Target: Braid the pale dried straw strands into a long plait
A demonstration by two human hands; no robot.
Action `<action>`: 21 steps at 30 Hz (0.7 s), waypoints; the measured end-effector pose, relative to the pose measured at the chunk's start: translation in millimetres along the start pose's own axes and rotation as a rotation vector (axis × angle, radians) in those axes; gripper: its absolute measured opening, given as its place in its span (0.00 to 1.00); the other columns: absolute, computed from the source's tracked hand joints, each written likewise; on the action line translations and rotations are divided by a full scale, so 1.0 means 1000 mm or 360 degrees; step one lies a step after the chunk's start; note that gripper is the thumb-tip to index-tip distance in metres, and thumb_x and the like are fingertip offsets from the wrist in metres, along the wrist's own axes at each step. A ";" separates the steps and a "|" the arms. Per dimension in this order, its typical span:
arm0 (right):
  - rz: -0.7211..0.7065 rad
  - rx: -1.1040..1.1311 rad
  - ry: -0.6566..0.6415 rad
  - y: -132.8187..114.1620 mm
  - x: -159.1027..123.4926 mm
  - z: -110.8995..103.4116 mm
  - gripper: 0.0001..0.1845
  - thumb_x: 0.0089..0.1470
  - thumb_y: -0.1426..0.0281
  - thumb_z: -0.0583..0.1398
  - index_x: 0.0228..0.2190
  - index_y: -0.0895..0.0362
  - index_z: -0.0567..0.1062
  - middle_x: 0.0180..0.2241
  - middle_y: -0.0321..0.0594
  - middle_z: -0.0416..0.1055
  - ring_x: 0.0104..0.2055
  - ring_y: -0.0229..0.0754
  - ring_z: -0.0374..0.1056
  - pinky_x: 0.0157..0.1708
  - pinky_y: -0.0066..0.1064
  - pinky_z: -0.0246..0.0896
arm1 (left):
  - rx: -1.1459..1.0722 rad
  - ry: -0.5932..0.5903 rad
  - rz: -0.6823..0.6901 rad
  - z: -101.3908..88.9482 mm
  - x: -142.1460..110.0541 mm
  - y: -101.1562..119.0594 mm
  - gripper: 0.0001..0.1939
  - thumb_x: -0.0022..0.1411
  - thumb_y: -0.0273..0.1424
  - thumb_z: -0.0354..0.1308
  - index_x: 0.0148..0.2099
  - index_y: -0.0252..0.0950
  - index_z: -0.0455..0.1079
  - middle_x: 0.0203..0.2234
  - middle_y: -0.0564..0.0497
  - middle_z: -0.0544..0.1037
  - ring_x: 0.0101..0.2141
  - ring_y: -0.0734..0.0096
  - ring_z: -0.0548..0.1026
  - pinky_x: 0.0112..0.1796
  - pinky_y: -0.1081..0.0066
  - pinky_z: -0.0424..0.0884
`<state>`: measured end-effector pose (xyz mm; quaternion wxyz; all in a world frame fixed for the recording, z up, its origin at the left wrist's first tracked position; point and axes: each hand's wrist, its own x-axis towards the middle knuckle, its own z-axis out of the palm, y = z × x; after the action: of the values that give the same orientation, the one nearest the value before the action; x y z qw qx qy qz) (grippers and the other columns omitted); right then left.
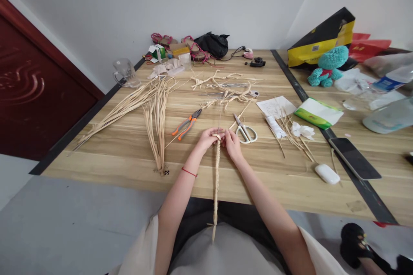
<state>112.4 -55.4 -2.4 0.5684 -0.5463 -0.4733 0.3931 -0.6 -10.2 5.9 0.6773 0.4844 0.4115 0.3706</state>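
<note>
A narrow braid of pale straw (217, 176) runs from my hands over the table edge down to my lap. My left hand (209, 139) is closed around its upper end, where a straw loop shows by the fingers. Close against the same end, my right hand (232, 145) has its fingers pinched together; the fingertips are partly hidden. A thin metal rod or wire sticks up from between the hands. Scissors with white handles (246, 134) lie just right of my right hand. Pliers with orange handles (186, 125) lie to the left of my left hand.
Bundles of long straw (158, 129) lie at left, near a glass mug (125, 73). Braided straw scraps (226, 90) lie ahead. At right are a white tube (275, 127), a phone (354, 158), a white case (327, 173) and a turquoise doll (329, 65).
</note>
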 end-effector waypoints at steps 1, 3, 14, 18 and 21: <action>0.0009 0.0027 -0.0007 0.000 0.000 0.000 0.22 0.55 0.53 0.49 0.21 0.55 0.64 0.16 0.32 0.59 0.18 0.35 0.56 0.20 0.28 0.52 | -0.0001 -0.0011 -0.0005 0.000 0.000 0.000 0.21 0.43 0.31 0.65 0.42 0.30 0.70 0.18 0.56 0.68 0.17 0.83 0.61 0.19 0.78 0.53; 0.0019 0.0064 -0.0026 0.000 0.001 0.001 0.22 0.55 0.52 0.48 0.21 0.55 0.64 0.16 0.32 0.60 0.18 0.35 0.56 0.19 0.28 0.52 | 0.0004 -0.0021 -0.0006 0.000 -0.001 0.001 0.20 0.44 0.31 0.65 0.42 0.30 0.70 0.19 0.55 0.70 0.18 0.83 0.62 0.20 0.77 0.53; 0.0005 0.0005 -0.0179 0.000 0.002 0.002 0.21 0.53 0.54 0.51 0.19 0.56 0.64 0.15 0.32 0.59 0.17 0.34 0.56 0.19 0.27 0.52 | -0.0016 0.0168 0.0107 0.003 -0.002 0.002 0.15 0.45 0.35 0.64 0.35 0.32 0.69 0.25 0.53 0.73 0.23 0.79 0.68 0.27 0.77 0.63; 0.0032 0.0141 -0.0232 -0.003 0.000 0.001 0.19 0.52 0.55 0.53 0.20 0.56 0.65 0.16 0.32 0.61 0.17 0.33 0.55 0.18 0.26 0.50 | 0.0010 0.0110 0.0122 0.002 -0.001 0.000 0.17 0.45 0.35 0.65 0.36 0.32 0.68 0.23 0.55 0.72 0.21 0.81 0.67 0.24 0.78 0.62; 0.0111 0.0312 -0.0308 -0.007 -0.001 0.001 0.20 0.52 0.53 0.51 0.24 0.56 0.66 0.18 0.33 0.63 0.16 0.33 0.55 0.16 0.26 0.48 | 0.0011 0.0044 0.0130 0.002 0.000 0.000 0.18 0.45 0.35 0.64 0.37 0.32 0.67 0.21 0.56 0.71 0.19 0.81 0.67 0.23 0.78 0.62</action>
<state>110.4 -56.3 3.9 0.5568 -0.4638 -0.4658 0.5078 1.0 -10.5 5.7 0.6542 0.4980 0.4019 0.4032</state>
